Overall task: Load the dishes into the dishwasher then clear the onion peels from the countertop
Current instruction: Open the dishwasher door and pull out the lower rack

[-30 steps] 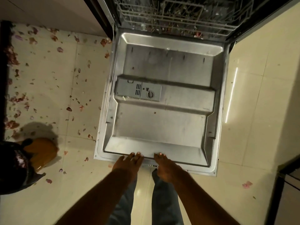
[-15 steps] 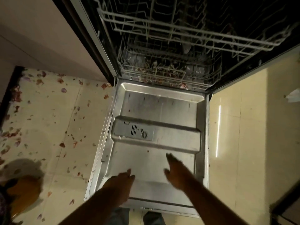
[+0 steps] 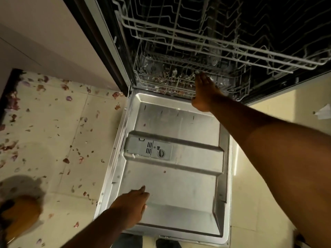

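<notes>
The dishwasher door (image 3: 179, 187) lies fully open and flat in front of me, its steel inner face up with a grey detergent dispenser (image 3: 148, 148). My right hand (image 3: 206, 92) reaches far forward with straight fingers, its fingertips at the front rim of the lower wire rack (image 3: 161, 81), which holds cutlery and scraps. The empty upper wire rack (image 3: 215, 38) sits above it. My left hand (image 3: 132, 203) hovers over the door's near part, fingers relaxed and holding nothing. Purple onion peels (image 3: 66, 160) lie scattered over the floor on the left.
Cream floor tiles surround the door. A beige cabinet front (image 3: 44, 42) stands at the upper left. An orange object (image 3: 19, 210) sits blurred at the lower left edge. A white scrap of paper (image 3: 324, 111) lies on the floor at the right.
Both hands left the door's front edge. My right hand stretched forward to the lower rack; my left hand moved slightly forward over the door. My view tilted up into the dishwasher.
</notes>
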{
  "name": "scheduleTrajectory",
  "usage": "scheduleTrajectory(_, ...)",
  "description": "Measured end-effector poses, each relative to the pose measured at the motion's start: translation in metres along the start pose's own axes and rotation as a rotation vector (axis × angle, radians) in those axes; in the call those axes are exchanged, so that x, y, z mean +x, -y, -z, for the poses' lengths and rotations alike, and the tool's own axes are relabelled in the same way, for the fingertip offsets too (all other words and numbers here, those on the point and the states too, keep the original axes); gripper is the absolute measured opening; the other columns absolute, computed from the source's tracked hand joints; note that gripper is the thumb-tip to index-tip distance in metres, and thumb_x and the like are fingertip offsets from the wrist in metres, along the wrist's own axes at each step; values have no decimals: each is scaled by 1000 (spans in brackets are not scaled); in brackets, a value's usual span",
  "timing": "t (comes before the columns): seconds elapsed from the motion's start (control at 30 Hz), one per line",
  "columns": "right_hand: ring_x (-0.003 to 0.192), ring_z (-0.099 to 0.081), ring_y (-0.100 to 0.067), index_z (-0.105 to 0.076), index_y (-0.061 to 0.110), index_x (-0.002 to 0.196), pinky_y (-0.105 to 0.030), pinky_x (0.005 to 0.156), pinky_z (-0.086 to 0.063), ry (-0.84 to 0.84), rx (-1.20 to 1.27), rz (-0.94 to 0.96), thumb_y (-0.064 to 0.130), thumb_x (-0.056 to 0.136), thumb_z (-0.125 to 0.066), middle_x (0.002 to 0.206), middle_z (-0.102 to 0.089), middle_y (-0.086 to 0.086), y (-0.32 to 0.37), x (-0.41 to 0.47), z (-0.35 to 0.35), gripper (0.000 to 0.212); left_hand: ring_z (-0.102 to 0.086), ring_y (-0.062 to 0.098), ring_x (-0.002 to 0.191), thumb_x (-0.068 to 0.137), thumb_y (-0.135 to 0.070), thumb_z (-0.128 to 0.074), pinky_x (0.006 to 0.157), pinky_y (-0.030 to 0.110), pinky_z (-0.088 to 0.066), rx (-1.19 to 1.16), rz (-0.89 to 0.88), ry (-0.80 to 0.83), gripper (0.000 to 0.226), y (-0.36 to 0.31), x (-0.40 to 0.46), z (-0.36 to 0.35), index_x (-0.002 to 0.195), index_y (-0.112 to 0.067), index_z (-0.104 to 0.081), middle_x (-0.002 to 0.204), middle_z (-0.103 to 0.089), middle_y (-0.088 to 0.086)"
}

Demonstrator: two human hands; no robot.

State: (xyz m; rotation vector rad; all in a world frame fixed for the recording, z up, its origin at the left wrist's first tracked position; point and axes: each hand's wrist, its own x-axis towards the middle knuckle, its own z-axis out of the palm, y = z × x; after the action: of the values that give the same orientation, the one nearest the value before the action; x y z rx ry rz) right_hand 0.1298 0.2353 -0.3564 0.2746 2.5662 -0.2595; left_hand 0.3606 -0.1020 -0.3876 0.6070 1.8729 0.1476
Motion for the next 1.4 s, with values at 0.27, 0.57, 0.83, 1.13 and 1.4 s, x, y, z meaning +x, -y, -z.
scheduleTrajectory(0.27, 154, -22, -41, -13, 13, 164, -54, 124, -26, 24, -72, -44, 18, 89, -72, 170, -15, -16, 0, 13, -18, 96, -39, 18, 150, 111, -34, -42, 120, 34, -37, -15, 42, 16, 48, 24, -4, -6, 158, -24, -36, 171, -22, -4)
scheduleTrajectory(0.57, 143, -36, -39, -30, 7, 155, -51, 113, -40, 53, 7, -55, 18, 84, -71, 155, -38, -18, 23, -81, -67, 82, -26, 21, 156, 109, -28, -46, 123, 36, -29, -7, -25, -412, 64, -22, 9, 45, 165, -19, -17, 174, -4, 3)
scheduleTrajectory(0.83, 138, -42, -30, -30, 14, 153, -47, 115, -33, 38, 4, -64, 23, 85, -65, 148, -44, -8, 52, -199, -127, 76, 22, 17, 155, 104, -16, -51, 125, 37, 5, 51, -69, -563, 90, -70, 19, 76, 163, -21, 17, 162, 40, -3)
scheduleTrajectory(1.13, 157, -19, -29, -19, 13, 162, -47, 129, -16, 46, 153, -96, 18, 92, -64, 166, -27, -10, 65, -267, -166, 84, -21, 22, 156, 100, -16, -57, 127, 37, -16, 145, -78, -421, 78, -74, 9, 38, 164, -19, -13, 169, -22, 3)
scheduleTrajectory(1.4, 153, -26, -26, -23, 17, 160, -42, 128, -23, 116, 220, -96, 19, 92, -65, 161, -33, -5, 72, -304, -179, 81, -54, 22, 129, 98, -18, -56, 113, 36, -39, 186, -126, -410, 53, -73, -9, 19, 149, -21, -39, 142, -53, 2)
